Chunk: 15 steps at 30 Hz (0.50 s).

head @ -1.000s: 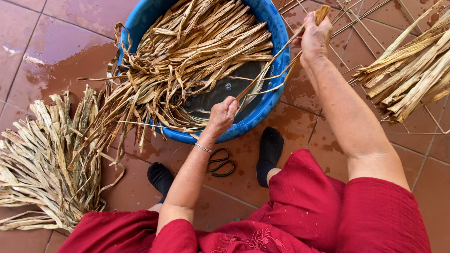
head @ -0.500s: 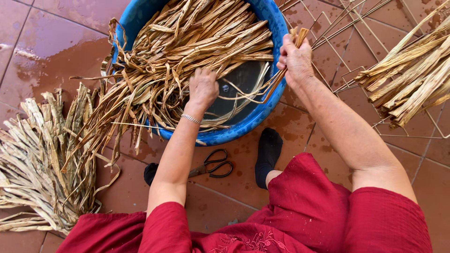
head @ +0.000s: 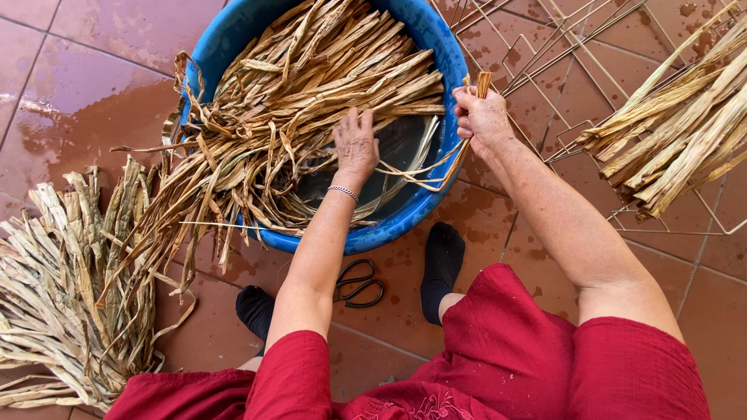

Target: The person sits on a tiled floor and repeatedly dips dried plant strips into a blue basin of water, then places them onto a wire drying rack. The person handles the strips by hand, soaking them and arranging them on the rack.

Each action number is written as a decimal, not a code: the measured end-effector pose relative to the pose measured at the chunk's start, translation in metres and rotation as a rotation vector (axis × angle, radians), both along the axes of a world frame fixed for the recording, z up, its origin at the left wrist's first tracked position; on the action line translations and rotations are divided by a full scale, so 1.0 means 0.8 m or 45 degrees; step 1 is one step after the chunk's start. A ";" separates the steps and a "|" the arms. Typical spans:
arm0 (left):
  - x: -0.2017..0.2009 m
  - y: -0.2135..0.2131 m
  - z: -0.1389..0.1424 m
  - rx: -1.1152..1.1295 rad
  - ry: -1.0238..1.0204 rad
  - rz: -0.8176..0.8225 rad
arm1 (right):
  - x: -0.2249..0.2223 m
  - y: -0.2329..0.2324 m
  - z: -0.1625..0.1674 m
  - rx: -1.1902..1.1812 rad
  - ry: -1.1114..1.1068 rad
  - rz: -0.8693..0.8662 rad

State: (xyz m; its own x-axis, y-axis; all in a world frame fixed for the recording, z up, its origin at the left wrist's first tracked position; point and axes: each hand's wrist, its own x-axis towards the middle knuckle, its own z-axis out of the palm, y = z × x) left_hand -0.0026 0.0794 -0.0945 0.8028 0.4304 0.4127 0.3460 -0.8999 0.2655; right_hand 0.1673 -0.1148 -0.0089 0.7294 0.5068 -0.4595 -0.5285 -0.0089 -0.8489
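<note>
From the head camera, the left hand (head: 355,145) reached out straight over the blue tub (head: 424,204). Its palm faced down and its fingers were spread flat on the wet straw strips (head: 311,101), not closed on anything. The right hand (head: 482,118) was at the tub's right rim, its grip shut tight on a thin bunch of strips (head: 457,152). The bunch's cut ends poked up above the fist, and its long part ran down and left into the tub. The strips in the tub lay mostly slanted, from upper right to lower left. Black scissors (head: 359,283) lay on the wet tile floor (head: 101,93) near the feet. Dry straw piles (head: 62,295) sat on the left.
</note>
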 end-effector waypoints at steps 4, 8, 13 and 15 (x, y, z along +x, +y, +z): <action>-0.002 0.003 0.005 -0.083 0.128 0.007 | -0.002 0.000 -0.004 0.010 0.028 0.041; -0.015 -0.012 -0.017 -0.175 0.215 -0.187 | -0.005 -0.001 -0.006 -0.014 0.006 0.081; -0.041 -0.010 -0.042 -0.382 0.723 -0.022 | -0.009 0.002 -0.012 -0.009 0.023 0.114; -0.045 -0.001 -0.039 -0.407 0.874 0.082 | -0.011 0.003 -0.014 -0.035 0.026 0.162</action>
State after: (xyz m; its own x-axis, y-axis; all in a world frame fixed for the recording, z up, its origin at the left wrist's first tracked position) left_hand -0.0389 0.0784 -0.1258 0.8035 0.5000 -0.3230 0.5770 -0.7876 0.2162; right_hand 0.1583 -0.1125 -0.0199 0.6505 0.5815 -0.4886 -0.5387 -0.1003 -0.8365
